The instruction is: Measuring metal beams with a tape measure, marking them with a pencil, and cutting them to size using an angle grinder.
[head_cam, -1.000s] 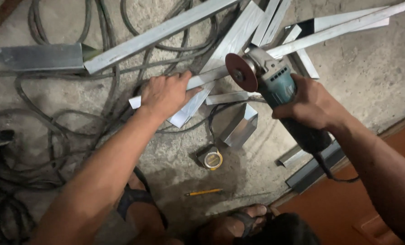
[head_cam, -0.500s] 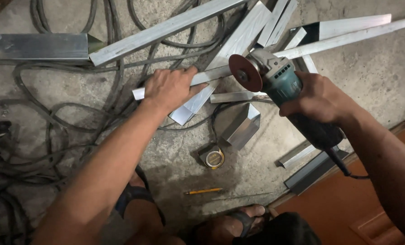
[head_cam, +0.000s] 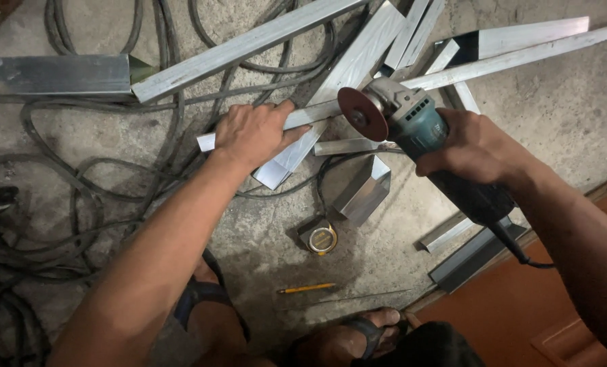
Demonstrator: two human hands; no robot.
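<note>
I see my left hand [head_cam: 256, 132] pressed down on a long metal strip [head_cam: 453, 71] that runs across the concrete floor [head_cam: 562, 115] from the left of centre up toward the top right corner; the fingers [head_cam: 286, 109] are curled over its near end, pinning it in place. My right hand [head_cam: 477, 146] grips the body of a teal angle grinder [head_cam: 419, 126], fingers wrapped tight around it, and its reddish-brown disc [head_cam: 362, 113] sits just beside the strip, close to my left hand; I cannot tell whether the disc touches the metal. A black cord [head_cam: 514, 248] trails from the grinder's rear toward the lower right. More metal offcuts [head_cam: 358, 58] lie crossed under and around the strip, and a folded piece of sheet metal [head_cam: 364, 190] stands just below the disc. Near that piece lies a tape measure [head_cam: 319, 237], with a yellow pencil [head_cam: 307, 289] closer to me. Thick dark cables [head_cam: 92, 177] loop over the floor on the left. My sandalled foot [head_cam: 364, 333] shows at the bottom edge.
</note>
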